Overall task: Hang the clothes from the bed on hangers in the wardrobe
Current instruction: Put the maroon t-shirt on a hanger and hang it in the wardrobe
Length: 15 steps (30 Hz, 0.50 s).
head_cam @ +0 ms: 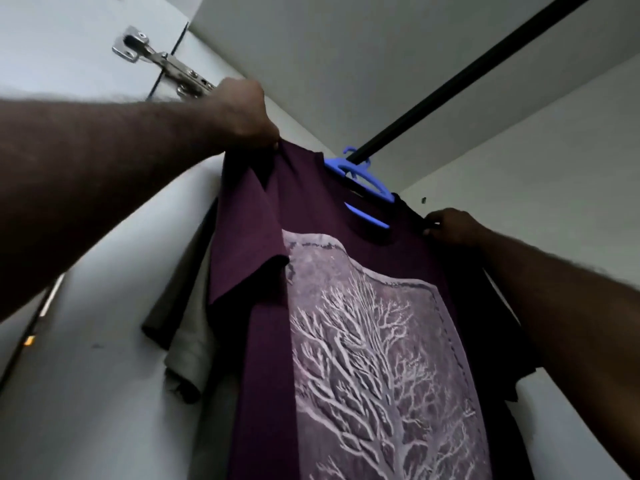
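Head view: my left hand (pixel 242 112) and right hand (pixel 450 226) each pinch a shoulder of the purple shirt (pixel 263 375), centre frame, on a blue hanger (pixel 372 183) hooked over the rail (pixel 467 77). Next, I judge, straighten it, then release.

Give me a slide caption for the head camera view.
Left hand and right hand grip the shoulders of a purple tree-print T-shirt on a blue hanger on the black rail.
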Each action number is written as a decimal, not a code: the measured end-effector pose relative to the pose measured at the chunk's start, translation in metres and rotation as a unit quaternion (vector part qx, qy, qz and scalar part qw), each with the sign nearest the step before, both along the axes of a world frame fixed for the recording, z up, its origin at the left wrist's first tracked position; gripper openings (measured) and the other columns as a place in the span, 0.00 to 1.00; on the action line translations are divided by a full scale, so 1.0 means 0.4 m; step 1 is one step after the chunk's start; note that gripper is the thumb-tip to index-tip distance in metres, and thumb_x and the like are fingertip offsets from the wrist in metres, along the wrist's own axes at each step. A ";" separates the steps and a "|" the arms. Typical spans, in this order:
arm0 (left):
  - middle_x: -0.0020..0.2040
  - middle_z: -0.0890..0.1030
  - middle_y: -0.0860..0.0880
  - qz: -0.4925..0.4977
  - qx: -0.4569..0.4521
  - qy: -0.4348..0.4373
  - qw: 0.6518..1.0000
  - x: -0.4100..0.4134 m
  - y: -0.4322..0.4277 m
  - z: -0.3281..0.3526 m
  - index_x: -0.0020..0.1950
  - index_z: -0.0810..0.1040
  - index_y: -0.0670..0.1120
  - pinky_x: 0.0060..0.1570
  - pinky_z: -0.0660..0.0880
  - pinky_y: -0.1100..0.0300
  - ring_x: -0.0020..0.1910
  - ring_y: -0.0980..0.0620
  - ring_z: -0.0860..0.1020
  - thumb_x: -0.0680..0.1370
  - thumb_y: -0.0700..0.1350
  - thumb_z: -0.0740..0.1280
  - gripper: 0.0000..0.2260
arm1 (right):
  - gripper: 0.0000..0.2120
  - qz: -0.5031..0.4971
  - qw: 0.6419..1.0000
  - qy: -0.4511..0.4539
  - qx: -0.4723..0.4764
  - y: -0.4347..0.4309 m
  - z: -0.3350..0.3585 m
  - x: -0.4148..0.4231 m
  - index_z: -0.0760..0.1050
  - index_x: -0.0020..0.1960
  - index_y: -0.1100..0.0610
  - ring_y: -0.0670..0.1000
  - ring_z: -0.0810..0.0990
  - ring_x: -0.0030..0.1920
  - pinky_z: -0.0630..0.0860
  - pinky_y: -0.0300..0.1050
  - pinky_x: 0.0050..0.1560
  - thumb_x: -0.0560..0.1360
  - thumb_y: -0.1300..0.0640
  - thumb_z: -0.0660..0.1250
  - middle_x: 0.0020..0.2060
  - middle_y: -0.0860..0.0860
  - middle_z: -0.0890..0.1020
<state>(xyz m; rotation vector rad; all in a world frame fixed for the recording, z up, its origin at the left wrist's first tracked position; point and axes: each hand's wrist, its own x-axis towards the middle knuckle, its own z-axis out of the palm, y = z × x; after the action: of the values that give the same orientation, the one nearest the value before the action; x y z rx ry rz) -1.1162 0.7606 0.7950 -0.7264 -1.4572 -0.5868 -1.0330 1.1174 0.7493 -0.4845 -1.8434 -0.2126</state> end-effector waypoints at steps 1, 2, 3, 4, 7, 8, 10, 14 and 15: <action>0.53 0.80 0.34 0.000 -0.009 -0.005 1.000 -0.002 0.000 -0.008 0.55 0.78 0.35 0.44 0.74 0.54 0.53 0.36 0.78 0.72 0.46 0.73 0.18 | 0.15 0.001 1.000 -0.003 -0.005 0.004 -0.008 -0.007 0.76 0.65 0.62 0.60 0.75 0.64 0.68 0.45 0.58 0.80 0.58 0.64 0.64 0.60 0.77; 0.52 0.80 0.34 0.000 -0.017 -0.011 1.000 -0.001 -0.001 -0.015 0.55 0.78 0.35 0.43 0.73 0.55 0.52 0.36 0.79 0.73 0.46 0.73 0.17 | 0.15 0.000 1.000 -0.004 -0.010 0.005 -0.015 -0.012 0.76 0.65 0.62 0.60 0.75 0.64 0.68 0.45 0.58 0.80 0.58 0.64 0.65 0.60 0.77; 0.51 0.80 0.34 0.000 -0.023 -0.018 1.000 0.001 -0.002 -0.023 0.54 0.78 0.36 0.42 0.73 0.55 0.50 0.37 0.79 0.73 0.46 0.72 0.16 | 0.16 -0.002 1.000 -0.001 -0.015 0.005 -0.018 -0.015 0.75 0.66 0.62 0.60 0.74 0.65 0.68 0.45 0.59 0.80 0.58 0.64 0.65 0.60 0.76; 0.50 0.80 0.35 0.002 -0.027 -0.024 0.999 0.005 -0.003 -0.029 0.53 0.79 0.36 0.41 0.74 0.56 0.48 0.37 0.79 0.73 0.45 0.71 0.15 | 0.16 -0.002 1.000 0.004 -0.021 0.003 -0.020 -0.016 0.75 0.66 0.62 0.60 0.74 0.65 0.68 0.46 0.60 0.80 0.59 0.64 0.66 0.60 0.76; 0.40 0.79 0.38 0.008 -0.049 -0.047 0.998 0.019 0.000 -0.040 0.44 0.78 0.38 0.33 0.71 0.59 0.39 0.40 0.79 0.72 0.47 0.69 0.11 | 0.17 0.017 0.999 0.020 -0.047 -0.008 -0.022 -0.016 0.74 0.66 0.63 0.61 0.74 0.65 0.69 0.48 0.62 0.78 0.61 0.64 0.66 0.61 0.75; 0.37 0.78 0.40 0.012 -0.058 -0.057 0.997 0.021 0.005 -0.040 0.41 0.77 0.38 0.31 0.70 0.59 0.36 0.42 0.78 0.72 0.48 0.69 0.12 | 0.17 0.033 0.997 0.032 -0.056 -0.016 -0.023 -0.016 0.75 0.66 0.63 0.61 0.74 0.64 0.69 0.47 0.62 0.78 0.62 0.64 0.65 0.61 0.76; 0.38 0.76 0.43 0.033 -0.080 -0.061 0.994 0.023 0.024 -0.034 0.41 0.75 0.39 0.35 0.70 0.59 0.40 0.42 0.76 0.73 0.50 0.69 0.14 | 0.18 0.085 0.991 0.080 -0.062 -0.036 -0.021 -0.021 0.75 0.66 0.62 0.60 0.75 0.64 0.69 0.45 0.62 0.77 0.63 0.64 0.64 0.61 0.77; 0.53 0.81 0.41 0.036 -0.142 -0.015 0.989 0.013 0.091 -0.007 0.56 0.80 0.41 0.53 0.76 0.52 0.54 0.41 0.78 0.75 0.49 0.68 0.14 | 0.16 0.177 0.973 0.142 -0.038 -0.092 -0.008 -0.037 0.74 0.66 0.56 0.57 0.77 0.60 0.68 0.42 0.54 0.79 0.54 0.63 0.60 0.59 0.80; 0.54 0.81 0.41 0.035 -0.157 -0.003 0.987 0.010 0.108 -0.002 0.57 0.80 0.42 0.56 0.75 0.52 0.56 0.42 0.77 0.76 0.48 0.67 0.14 | 0.16 0.184 0.974 0.128 -0.023 -0.110 -0.007 -0.041 0.73 0.66 0.54 0.57 0.77 0.59 0.67 0.41 0.53 0.80 0.52 0.62 0.60 0.58 0.80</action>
<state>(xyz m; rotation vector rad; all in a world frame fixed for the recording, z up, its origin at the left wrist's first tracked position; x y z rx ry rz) -1.1123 0.8038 0.7943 -0.9142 -1.5938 -0.3068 -1.0496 1.0735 0.7466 -0.1841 -1.6508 0.1399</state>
